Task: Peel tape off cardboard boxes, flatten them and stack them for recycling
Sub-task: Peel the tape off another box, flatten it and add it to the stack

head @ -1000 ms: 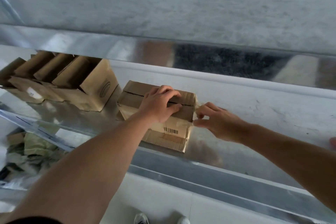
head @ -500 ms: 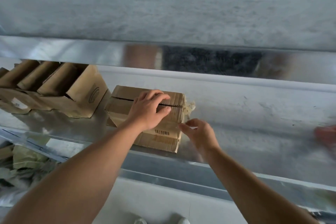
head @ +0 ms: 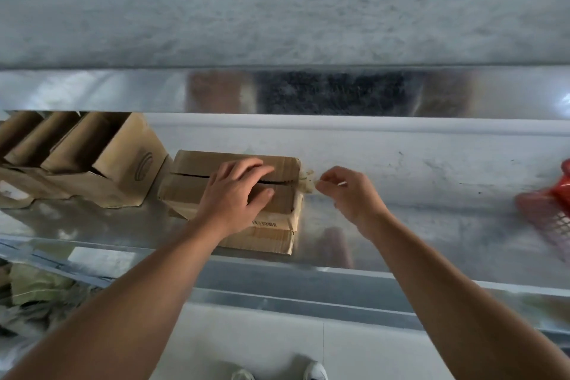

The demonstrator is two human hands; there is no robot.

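Observation:
A closed cardboard box with a barcode label lies on a shiny metal shelf. My left hand rests flat on its top, across the seam between the flaps. A crumpled end of clear tape sticks out from the box's right top corner. My right hand pinches that tape end between thumb and fingertips, just right of the box.
Several open cardboard boxes stand in a row on the shelf to the left. A red mesh basket is at the right edge. A pile of crumpled paper and tape lies below left. My shoes show on the white floor.
My right hand dropped to the box's lower right side, then rose to the top right corner and now pinches the tape end. The left hand stayed on the box top.

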